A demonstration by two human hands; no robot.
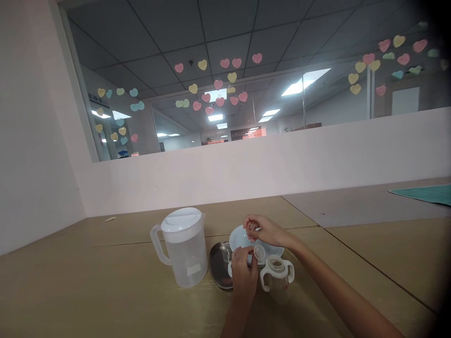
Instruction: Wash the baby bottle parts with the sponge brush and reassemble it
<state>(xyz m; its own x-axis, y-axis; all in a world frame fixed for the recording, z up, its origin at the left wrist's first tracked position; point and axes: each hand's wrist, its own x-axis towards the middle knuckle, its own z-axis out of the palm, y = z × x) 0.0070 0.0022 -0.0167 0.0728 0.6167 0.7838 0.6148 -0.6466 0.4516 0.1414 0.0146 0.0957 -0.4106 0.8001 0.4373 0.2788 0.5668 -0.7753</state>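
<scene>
My left hand [244,272] is closed on a small clear round bottle part [260,252] with a pale rim, held up beside the thumb. Above and to the right, my right hand [262,230] has its fingers curled in a pinch over the light blue dish [237,238]; a thin pale edge shows at the fingertips, too small to name. Just right of my left hand stands a clear baby bottle [278,284] with white side handles and its mouth uncovered. A white piece [229,269] shows partly behind my left hand, over the steel dish [219,272].
A translucent pitcher [188,256] with a white lid stands left of the steel dish, its handle to the left. A small flat tan piece [110,219] lies far left. A green cloth [426,192] lies at the far right. A wall with a window bounds the table's back.
</scene>
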